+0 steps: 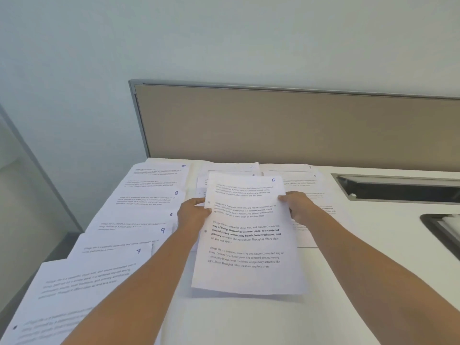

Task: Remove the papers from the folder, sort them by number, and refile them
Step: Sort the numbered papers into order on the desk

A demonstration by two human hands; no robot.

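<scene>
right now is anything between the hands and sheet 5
Nothing visible does. The left hand already grips sheet 5 at its left edge, and the right hand grips its right edge.

A white desk (361, 270) fills the lower part of your view. Along its far edge stands a low tan partition panel (298, 125), upright and edged in a grey metal frame (139, 115). A plain pale wall (224, 33) rises behind and above it. To your right, set into the desk top near the panel, is a long dark recess (398, 188) with a grey rim. A small white round object (352, 195) sits at its left end, too small to identify. Nearer you, at the right edge, lies a dark-rimmed tray (440, 230) that is cut off, with something white inside. Far left, a grey slanted bar (32, 165) runs down toward dark floor (62, 250).
</scene>
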